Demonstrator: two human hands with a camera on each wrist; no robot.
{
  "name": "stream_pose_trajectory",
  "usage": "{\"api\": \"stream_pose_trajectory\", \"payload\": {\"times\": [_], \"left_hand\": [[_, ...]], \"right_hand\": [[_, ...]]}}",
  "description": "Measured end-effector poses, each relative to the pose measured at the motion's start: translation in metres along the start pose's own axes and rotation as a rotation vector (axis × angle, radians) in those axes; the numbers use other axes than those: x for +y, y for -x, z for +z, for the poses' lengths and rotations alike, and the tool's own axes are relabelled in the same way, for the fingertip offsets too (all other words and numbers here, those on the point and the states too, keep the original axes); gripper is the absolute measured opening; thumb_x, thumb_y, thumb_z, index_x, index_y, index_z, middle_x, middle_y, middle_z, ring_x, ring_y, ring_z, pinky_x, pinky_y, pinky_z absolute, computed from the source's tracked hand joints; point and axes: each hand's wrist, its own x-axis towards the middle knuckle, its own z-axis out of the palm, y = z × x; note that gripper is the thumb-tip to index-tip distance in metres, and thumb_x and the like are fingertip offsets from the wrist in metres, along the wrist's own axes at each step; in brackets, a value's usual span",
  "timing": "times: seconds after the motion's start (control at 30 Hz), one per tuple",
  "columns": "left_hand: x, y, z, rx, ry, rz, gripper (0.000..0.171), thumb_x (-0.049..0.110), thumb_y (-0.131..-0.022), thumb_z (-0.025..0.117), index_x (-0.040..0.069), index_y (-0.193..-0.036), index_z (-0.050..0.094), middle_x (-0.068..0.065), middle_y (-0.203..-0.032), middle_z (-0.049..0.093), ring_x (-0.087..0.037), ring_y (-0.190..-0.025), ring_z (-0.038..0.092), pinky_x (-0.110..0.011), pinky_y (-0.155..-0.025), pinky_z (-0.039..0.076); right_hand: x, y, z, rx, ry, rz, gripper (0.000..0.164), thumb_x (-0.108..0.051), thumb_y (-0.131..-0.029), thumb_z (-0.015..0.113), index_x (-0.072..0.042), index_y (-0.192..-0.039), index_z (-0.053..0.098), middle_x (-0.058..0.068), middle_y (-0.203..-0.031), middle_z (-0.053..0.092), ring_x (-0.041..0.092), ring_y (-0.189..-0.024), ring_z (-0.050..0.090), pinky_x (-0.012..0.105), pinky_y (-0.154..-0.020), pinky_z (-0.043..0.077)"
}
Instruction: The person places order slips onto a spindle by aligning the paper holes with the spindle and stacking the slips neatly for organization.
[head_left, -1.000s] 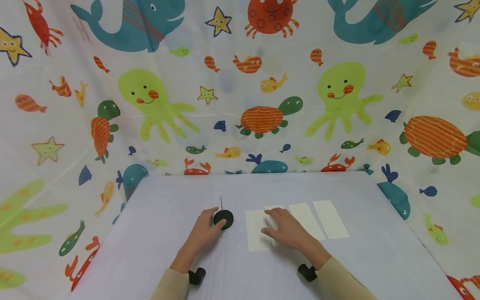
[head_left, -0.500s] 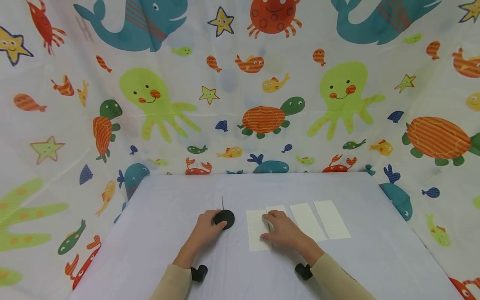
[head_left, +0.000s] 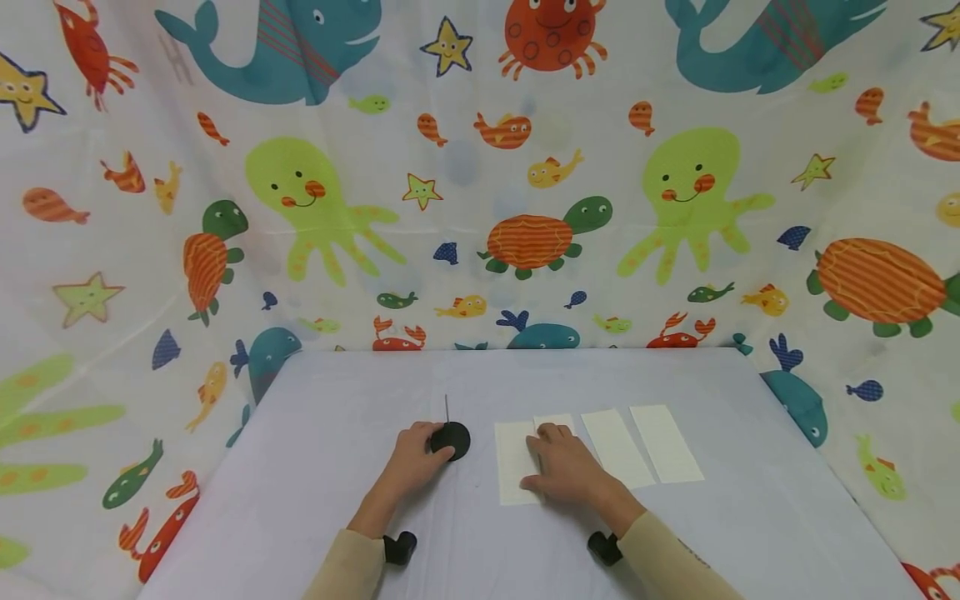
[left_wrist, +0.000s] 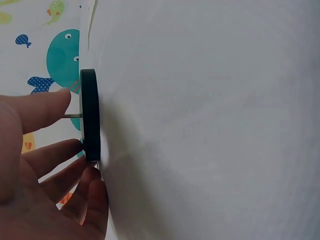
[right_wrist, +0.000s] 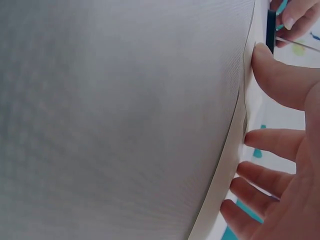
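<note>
My left hand (head_left: 417, 455) holds the black round base of a receipt spike (head_left: 451, 441), thumb over the base and fingers along its far side. A thin metal rod rises from the base; in the left wrist view it passes behind the thumb. My right hand (head_left: 567, 463) rests its fingertips on cream paper slips, thumb spread apart from the fingers. Its thumb is on the leftmost paper slip (head_left: 512, 467), and its fingers cover much of the second slip (head_left: 553, 422). In the right wrist view, the paper (right_wrist: 220, 172) bulges slightly between thumb and fingers.
Two more cream slips, a third slip (head_left: 617, 446) and a fourth slip (head_left: 666, 442), lie in the row to the right. A white cloth (head_left: 337, 467) covers the table. Behind it hangs a curtain (head_left: 457, 167) printed with sea animals.
My right hand has come down and slightly left onto the slips, its fingers drawing closer to the paper. The left hand stays at the receipt spike's base.
</note>
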Motion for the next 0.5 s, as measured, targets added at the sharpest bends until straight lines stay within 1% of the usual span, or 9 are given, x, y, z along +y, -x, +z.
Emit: {"api": "stream_pose_trajectory", "payload": {"times": [0.27, 0.5], "left_hand": [[0.0015, 0.0017, -0.0008, -0.005, 0.003, -0.012, 0.050, 0.020, -0.093, 0.071, -0.004, -0.135, 0.060, -0.025, -0.136, 0.055, -0.046, -0.128, 0.046, -0.058, -0.106, 0.038], [0.0057, 0.0011, -0.0022, -0.026, -0.038, -0.014, 0.053, 0.019, -0.090, 0.073, -0.004, -0.136, 0.058, -0.024, -0.137, 0.054, -0.045, -0.127, 0.046, -0.058, -0.106, 0.039]], "right_hand": [[-0.0026, -0.0001, 0.0007, 0.010, 0.029, -0.015, 0.064, -0.041, -0.088, 0.078, 0.001, -0.133, 0.063, 0.022, -0.137, 0.052, 0.040, -0.127, 0.046, 0.053, -0.102, 0.043], [-0.0074, -0.0045, -0.0006, 0.023, 0.052, -0.007, 0.053, -0.035, -0.087, 0.081, 0.001, -0.123, 0.069, 0.020, -0.131, 0.055, 0.039, -0.122, 0.047, 0.049, -0.098, 0.047]]}}
